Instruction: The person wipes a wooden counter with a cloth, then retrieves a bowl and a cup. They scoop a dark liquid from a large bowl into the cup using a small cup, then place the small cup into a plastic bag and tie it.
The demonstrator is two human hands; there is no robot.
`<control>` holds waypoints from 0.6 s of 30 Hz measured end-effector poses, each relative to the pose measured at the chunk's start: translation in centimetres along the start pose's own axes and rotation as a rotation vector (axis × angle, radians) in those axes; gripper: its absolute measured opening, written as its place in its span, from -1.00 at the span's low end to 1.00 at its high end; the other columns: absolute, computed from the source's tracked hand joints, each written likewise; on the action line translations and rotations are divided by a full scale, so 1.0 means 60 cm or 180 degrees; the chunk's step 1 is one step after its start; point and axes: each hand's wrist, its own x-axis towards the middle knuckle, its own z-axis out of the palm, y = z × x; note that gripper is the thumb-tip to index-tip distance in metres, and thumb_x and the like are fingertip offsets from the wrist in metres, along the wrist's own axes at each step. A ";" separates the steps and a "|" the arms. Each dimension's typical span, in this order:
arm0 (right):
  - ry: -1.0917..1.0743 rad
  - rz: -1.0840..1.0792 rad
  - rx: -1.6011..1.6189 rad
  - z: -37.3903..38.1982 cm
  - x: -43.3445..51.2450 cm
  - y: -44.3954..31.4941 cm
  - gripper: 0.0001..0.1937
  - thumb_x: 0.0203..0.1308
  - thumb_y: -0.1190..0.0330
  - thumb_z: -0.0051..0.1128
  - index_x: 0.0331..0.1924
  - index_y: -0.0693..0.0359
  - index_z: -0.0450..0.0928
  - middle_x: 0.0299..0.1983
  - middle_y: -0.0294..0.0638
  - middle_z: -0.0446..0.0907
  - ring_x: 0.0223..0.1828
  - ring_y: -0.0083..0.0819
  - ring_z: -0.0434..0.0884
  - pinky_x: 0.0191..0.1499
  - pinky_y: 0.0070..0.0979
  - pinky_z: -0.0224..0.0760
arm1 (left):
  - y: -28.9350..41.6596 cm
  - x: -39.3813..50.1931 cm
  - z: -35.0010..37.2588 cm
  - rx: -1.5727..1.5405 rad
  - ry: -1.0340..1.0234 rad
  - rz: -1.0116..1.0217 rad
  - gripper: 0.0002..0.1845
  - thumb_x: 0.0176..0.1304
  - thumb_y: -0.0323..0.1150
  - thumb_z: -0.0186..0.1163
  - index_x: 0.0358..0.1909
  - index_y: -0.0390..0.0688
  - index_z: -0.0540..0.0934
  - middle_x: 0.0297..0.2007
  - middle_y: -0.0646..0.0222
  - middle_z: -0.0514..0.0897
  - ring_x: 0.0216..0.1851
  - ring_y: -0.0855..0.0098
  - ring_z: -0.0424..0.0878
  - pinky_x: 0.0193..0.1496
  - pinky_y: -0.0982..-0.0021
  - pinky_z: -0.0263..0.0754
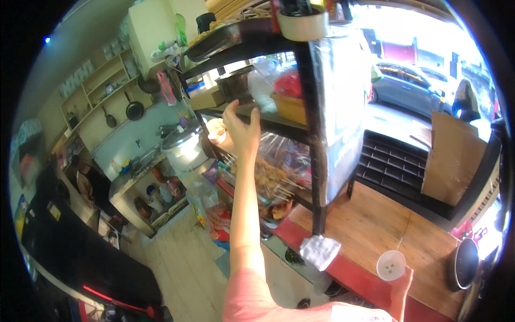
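My left hand is raised at the middle shelf of a black-framed rack, thumb and fingers apart, nothing seen in it. Just beyond it are a dark metal pot, clear plastic bags and a yellow-brown basket with a red bag inside. At lower right, my right hand holds a white plastic cup by its side, above the wooden counter; dark marks show at its bottom. Skewered fried food lies on the shelf below my left forearm. A crumpled white cloth sits at the foot of the rack post.
A dark pan stands at the counter's right end. A large lidded pot is left of the rack. Cardboard leans beyond the counter, with a car outside. A person is in the back left.
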 end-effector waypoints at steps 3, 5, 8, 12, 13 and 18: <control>0.0200 -0.0059 0.0241 0.053 0.015 -0.006 -0.55 0.37 0.06 -0.11 0.04 0.28 0.51 -0.03 -0.11 0.65 -0.07 -0.25 0.69 -0.16 -0.25 0.65 | -0.048 0.087 0.064 -0.0162 -0.0160 -0.0101 -0.27 0.04 -0.20 0.45 0.20 -0.34 0.40 0.15 -0.02 0.47 0.23 0.02 0.38 0.34 0.09 0.22; 0.0391 0.0074 0.0564 0.080 0.019 -0.013 -0.56 0.37 0.07 -0.10 0.05 0.29 0.51 -0.04 -0.12 0.65 -0.08 -0.27 0.69 -0.15 -0.28 0.64 | -0.070 0.124 0.105 -0.0010 -0.0353 -0.0342 -0.19 0.01 -0.12 0.48 0.23 -0.35 0.40 0.20 -0.06 0.45 0.26 0.03 0.40 0.32 0.11 0.28; 0.0267 0.0102 0.0629 0.099 0.025 -0.019 -0.58 0.37 0.09 -0.08 0.02 0.29 0.53 -0.08 -0.15 0.66 -0.12 -0.34 0.69 -0.18 -0.36 0.61 | -0.089 0.165 0.157 0.0435 -0.0572 -0.0562 -0.14 0.02 -0.13 0.47 0.30 -0.33 0.32 0.22 -0.13 0.45 0.28 -0.01 0.40 0.32 0.11 0.30; 0.0210 0.0016 0.0547 0.093 0.019 -0.007 -0.55 0.34 0.07 -0.09 0.08 0.28 0.50 -0.02 -0.14 0.61 0.00 -0.30 0.61 -0.03 -0.27 0.52 | -0.115 0.201 0.173 0.0855 -0.0980 -0.0984 -0.12 0.02 -0.16 0.46 0.32 -0.30 0.26 0.22 -0.14 0.45 0.27 -0.02 0.41 0.30 0.13 0.32; 0.0183 0.0000 0.0613 0.090 0.015 -0.002 -0.52 0.32 0.06 -0.10 0.12 0.27 0.47 0.03 -0.13 0.59 0.08 -0.24 0.57 0.06 -0.20 0.48 | -0.122 0.206 0.171 0.0841 -0.1054 -0.1025 -0.12 0.02 -0.16 0.46 0.32 -0.29 0.25 0.22 -0.14 0.45 0.27 -0.02 0.41 0.30 0.13 0.32; 0.0871 -0.0004 0.0647 0.080 -0.019 0.005 -0.63 0.34 0.10 -0.01 -0.06 0.24 0.56 -0.19 -0.23 0.66 -0.21 -0.47 0.67 -0.23 -0.50 0.54 | -0.144 0.206 0.180 0.0520 -0.1253 -0.1050 -0.10 0.01 -0.18 0.47 0.32 -0.26 0.20 0.21 -0.13 0.45 0.26 -0.03 0.42 0.28 0.15 0.33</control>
